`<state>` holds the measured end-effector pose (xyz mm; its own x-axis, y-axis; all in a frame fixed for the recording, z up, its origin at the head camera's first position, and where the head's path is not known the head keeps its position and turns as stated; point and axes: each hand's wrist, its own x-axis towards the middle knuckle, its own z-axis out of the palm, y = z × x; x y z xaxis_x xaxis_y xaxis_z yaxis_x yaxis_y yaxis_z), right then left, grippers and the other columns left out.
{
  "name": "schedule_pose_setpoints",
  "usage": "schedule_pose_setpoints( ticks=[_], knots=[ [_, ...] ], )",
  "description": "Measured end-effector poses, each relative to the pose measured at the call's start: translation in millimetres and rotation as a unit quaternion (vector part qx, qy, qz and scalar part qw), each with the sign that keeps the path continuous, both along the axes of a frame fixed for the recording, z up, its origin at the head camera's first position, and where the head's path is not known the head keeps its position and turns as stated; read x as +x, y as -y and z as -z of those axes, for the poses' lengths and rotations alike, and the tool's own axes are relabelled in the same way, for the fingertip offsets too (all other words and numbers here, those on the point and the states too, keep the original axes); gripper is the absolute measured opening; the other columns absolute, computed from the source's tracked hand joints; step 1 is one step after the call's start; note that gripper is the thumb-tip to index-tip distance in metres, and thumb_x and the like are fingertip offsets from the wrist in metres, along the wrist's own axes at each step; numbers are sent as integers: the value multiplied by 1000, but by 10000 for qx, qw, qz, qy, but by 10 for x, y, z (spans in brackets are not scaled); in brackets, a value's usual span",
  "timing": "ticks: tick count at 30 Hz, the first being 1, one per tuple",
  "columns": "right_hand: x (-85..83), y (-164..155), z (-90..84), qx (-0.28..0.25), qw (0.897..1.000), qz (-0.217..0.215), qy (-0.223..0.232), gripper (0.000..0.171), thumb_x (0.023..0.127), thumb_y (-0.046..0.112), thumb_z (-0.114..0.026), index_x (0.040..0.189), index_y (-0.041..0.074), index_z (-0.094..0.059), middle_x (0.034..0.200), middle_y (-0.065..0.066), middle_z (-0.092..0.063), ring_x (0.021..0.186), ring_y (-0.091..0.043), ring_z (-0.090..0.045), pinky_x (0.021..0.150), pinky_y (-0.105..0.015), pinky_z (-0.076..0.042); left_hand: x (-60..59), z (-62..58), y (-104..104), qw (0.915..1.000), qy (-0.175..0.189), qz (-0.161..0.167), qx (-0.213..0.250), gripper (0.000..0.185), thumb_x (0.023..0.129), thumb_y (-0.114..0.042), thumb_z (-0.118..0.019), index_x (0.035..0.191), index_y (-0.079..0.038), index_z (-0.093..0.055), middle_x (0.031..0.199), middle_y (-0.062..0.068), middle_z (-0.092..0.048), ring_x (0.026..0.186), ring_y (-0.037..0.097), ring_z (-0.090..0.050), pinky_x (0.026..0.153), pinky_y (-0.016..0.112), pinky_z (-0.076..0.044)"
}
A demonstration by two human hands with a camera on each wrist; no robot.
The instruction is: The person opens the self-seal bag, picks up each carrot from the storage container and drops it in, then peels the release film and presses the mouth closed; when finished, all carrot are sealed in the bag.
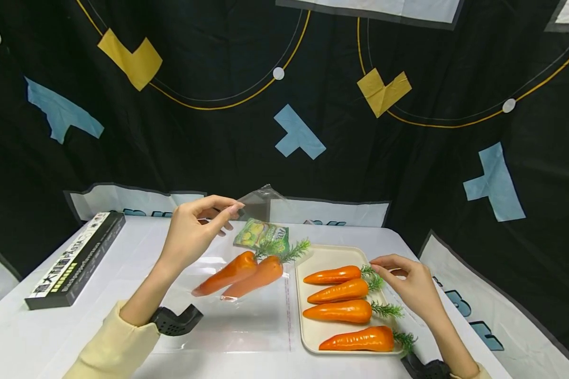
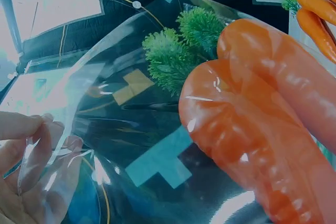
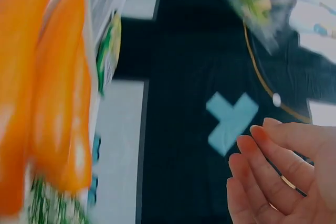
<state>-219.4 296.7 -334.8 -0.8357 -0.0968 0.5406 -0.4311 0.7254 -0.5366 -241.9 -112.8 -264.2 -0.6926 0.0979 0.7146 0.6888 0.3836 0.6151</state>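
Left hand (image 1: 192, 231) up at center-left of the head view, thumb and fingertips pinched on the top edge of a clear plastic bag (image 1: 246, 316), holding the mouth lifted off the white table (image 1: 52, 326). Two toy carrots (image 1: 239, 273) already inside the bag, middle of the frame, green tops pointing toward the upper right (left wrist view shows them big and orange behind the film, fingers (image 2: 31, 156) pressed to the plastic in the lower left corner). Small green snack packet (image 1: 262, 234) just behind the carrot tops; cannot tell whether inside the bag or behind it.

Right hand (image 1: 408, 284) hanging at the right edge of the cream tray (image 1: 329, 255), fingers loosely spread, clamped on nothing, fingertips right by the leafy end of the top carrot (image 1: 334, 275). Four carrots on the tray, lined up with tips pointing left. Black pasta box (image 1: 76, 260) off at the left edge of the table, well apart.

Probably mid-bagging. Best bet for this step: grab the next carrot around the thick end near the greens rather than the flimsy leaves, keep the bag mouth held high and wide, slide it in tip first alongside the other two.
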Motion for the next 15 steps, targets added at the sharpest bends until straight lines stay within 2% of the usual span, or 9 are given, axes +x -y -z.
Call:
schedule_pose_setpoints(
  ticks=[4, 7, 11, 15],
  knots=[
    [-79, 257, -26, -412, 9965, -635, 345, 12, 91, 22, -69, 100, 17, -74, 98, 5, -71, 89, -11, -63, 77, -27, -53, -10, -38, -78, 9998, 0, 116, 132, 14, 91, -21, -69, 100, -12, -74, 86, 1, -71, 67, 12, -65, 59, 27, -56],
    [-121, 439, -38, -708, 9901, -979, 711, 15, 90, 26, -69, 101, 17, -74, 101, 5, -70, 90, -13, -63, 78, -29, -53, -13, -52, -131, 9995, -14, 246, 211, 14, 91, -20, -69, 100, -11, -74, 85, 2, -71, 67, 15, -65, 59, 27, -57],
    [-138, 632, -59, -908, 9812, -1285, 1120, 20, 88, 29, -71, 103, 16, -74, 102, 4, -69, 90, -15, -63, 80, -28, -53, -10, -68, -188, 9987, -45, 414, 281, 13, 91, -17, -69, 100, -9, -74, 85, 3, -71, 67, 16, -66, 59, 28, -57],
    [-123, 752, -72, -942, 9779, -1418, 1215, 21, 85, 30, -74, 99, 14, -73, 100, 2, -69, 87, -16, -64, 80, -29, -53, -1, -88, -227, 9979, -66, 547, 349, 12, 90, -15, -69, 100, -10, -74, 86, 2, -71, 68, 18, -66, 59, 29, -57]
  ],
)
